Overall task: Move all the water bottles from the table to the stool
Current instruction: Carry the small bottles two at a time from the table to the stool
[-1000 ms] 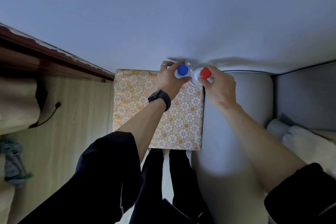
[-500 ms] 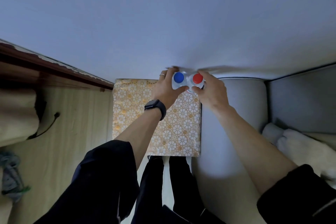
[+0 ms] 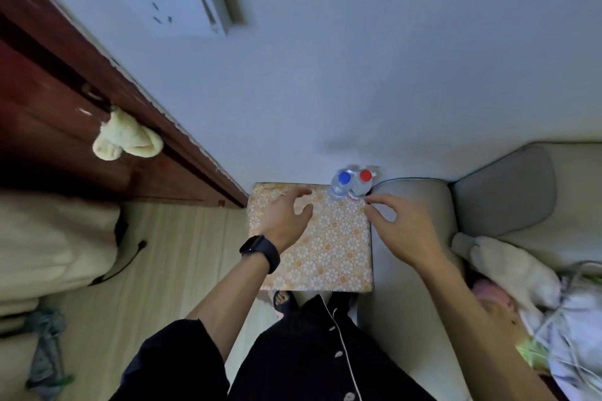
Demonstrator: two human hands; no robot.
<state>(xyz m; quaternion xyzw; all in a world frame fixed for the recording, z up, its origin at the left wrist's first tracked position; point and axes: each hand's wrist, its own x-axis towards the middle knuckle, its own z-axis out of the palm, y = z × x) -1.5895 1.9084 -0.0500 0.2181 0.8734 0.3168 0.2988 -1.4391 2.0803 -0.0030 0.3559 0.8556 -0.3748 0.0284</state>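
Observation:
Two clear water bottles stand upright side by side at the far right corner of a stool covered in a gold flower pattern. One bottle has a blue cap, the other a red cap. My left hand, with a black watch on the wrist, hovers over the stool a little nearer than the blue-capped bottle, fingers loosely spread and holding nothing. My right hand is at the stool's right edge, just nearer than the red-capped bottle, fingers relaxed and empty.
A grey sofa arm touches the stool's right side, with cloths and a cable piled further right. A dark wooden door frame runs along the left, a pale cloth hanging on it. The wall stands right behind the bottles.
Both hands have let go of the bottles and pulled back toward me. The bottles now stand alone on the stool. My head has lifted, showing more of the wall.

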